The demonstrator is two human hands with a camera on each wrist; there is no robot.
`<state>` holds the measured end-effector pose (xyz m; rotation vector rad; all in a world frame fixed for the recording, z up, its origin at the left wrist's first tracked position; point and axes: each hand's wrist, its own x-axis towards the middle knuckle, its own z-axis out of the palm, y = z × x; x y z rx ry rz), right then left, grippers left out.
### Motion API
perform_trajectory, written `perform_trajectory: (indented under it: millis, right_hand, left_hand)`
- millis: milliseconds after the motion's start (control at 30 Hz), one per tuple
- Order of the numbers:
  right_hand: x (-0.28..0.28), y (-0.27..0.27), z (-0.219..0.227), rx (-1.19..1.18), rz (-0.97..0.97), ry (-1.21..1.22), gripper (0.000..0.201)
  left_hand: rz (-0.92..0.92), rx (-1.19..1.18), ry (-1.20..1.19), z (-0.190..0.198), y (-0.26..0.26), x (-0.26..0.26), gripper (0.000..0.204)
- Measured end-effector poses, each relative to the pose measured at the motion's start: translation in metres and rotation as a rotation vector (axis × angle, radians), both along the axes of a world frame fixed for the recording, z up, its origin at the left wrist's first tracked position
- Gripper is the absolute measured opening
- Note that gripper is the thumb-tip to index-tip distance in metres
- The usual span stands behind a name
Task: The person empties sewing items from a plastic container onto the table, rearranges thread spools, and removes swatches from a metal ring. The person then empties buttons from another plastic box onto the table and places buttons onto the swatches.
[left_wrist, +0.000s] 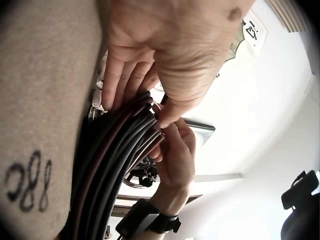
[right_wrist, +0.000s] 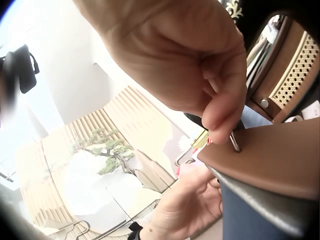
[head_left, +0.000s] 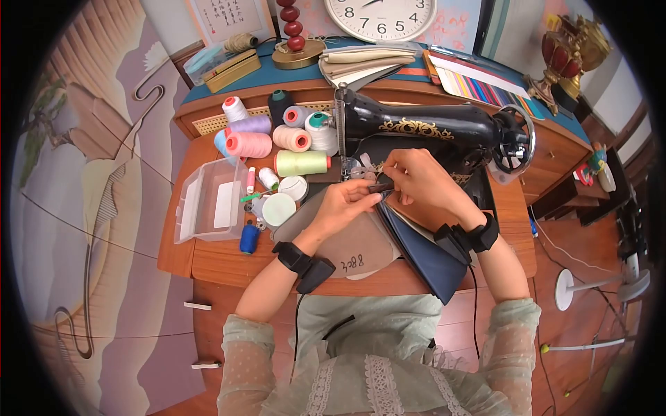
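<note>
A stack of leather swatches, with a blue one [head_left: 433,260] and a brown one [right_wrist: 270,155] showing, slants over the sewing table's front. My left hand [head_left: 343,208] pinches the stack's upper corner between thumb and fingers; its layered edges fan out in the left wrist view. A thin metal wire [right_wrist: 235,142] stands in a small hole near the brown swatch's end. My right hand [head_left: 424,177] pinches that wire, its far end hidden by the fingers. Under the left forearm lies a taupe swatch [head_left: 333,239] marked with handwritten digits.
A black sewing machine [head_left: 430,125] stands right behind the hands. Thread spools [head_left: 250,144] and a clear plastic box [head_left: 208,201] crowd the table's left side. Along the back shelf are folded fabrics [head_left: 368,62], a colour card [head_left: 482,83] and a wall clock [head_left: 381,17].
</note>
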<state>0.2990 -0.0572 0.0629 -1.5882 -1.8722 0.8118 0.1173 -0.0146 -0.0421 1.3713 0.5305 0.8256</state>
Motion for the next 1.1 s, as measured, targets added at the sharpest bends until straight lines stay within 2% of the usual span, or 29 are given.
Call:
perform_trajectory:
  millis: [33, 100, 133, 200, 300, 433, 533, 600, 633, 700, 933, 1000, 1100]
  right_hand:
    - [0.001, -0.002, -0.004, 0.0, 0.0, -0.001, 0.017]
    - [0.004, -0.007, -0.014, -0.09, -0.082, 0.232, 0.013]
    - [0.006, -0.009, -0.021, -0.09, -0.082, 0.231, 0.013]
    - [0.008, -0.014, -0.035, -0.099, -0.118, 0.473, 0.011]
    - [0.008, -0.019, -0.044, -0.094, -0.119, 0.584, 0.01]
    - [0.009, -0.021, -0.039, -0.143, -0.103, 0.618, 0.01]
    - [0.008, -0.019, -0.029, -0.149, -0.116, 0.556, 0.012]
    - [0.006, -0.018, -0.022, 0.007, -0.086, 0.165, 0.018]
    - [0.006, -0.019, -0.023, 0.005, -0.085, 0.165, 0.018]
    - [0.004, -0.021, -0.028, 0.15, -0.08, 0.128, 0.021]
    - [0.001, -0.02, -0.027, 0.173, -0.087, 0.006, 0.019]
    - [0.001, -0.02, -0.029, 0.174, -0.091, -0.062, 0.016]
    - [0.003, -0.02, -0.029, 0.25, -0.072, -0.118, 0.015]
  left_hand:
    - [0.0, 0.0, -0.001, 0.001, 0.0, -0.001, 0.028]
    - [-0.038, -0.044, 0.047, 0.002, 0.0, -0.001, 0.037]
    - [-0.038, -0.043, 0.047, 0.002, -0.002, -0.001, 0.037]
    - [-0.064, 0.071, 0.078, 0.001, -0.007, 0.002, 0.045]
    - [-0.078, 0.043, 0.079, -0.009, -0.003, 0.005, 0.048]
    - [-0.062, 0.093, 0.111, -0.015, -0.002, 0.005, 0.047]
    - [-0.035, 0.13, 0.122, -0.015, -0.002, 0.004, 0.046]
    - [0.006, 0.135, 0.1, -0.007, -0.007, 0.005, 0.044]
    - [0.007, 0.133, 0.1, -0.008, -0.007, 0.004, 0.044]
    - [0.03, 0.189, 0.139, -0.012, -0.005, 0.004, 0.043]
    - [0.034, 0.209, 0.15, -0.012, -0.006, 0.003, 0.042]
    - [-0.037, 0.213, 0.281, -0.01, -0.005, 0.0, 0.041]
    - [0.03, 0.258, 0.153, -0.014, -0.008, 0.005, 0.043]
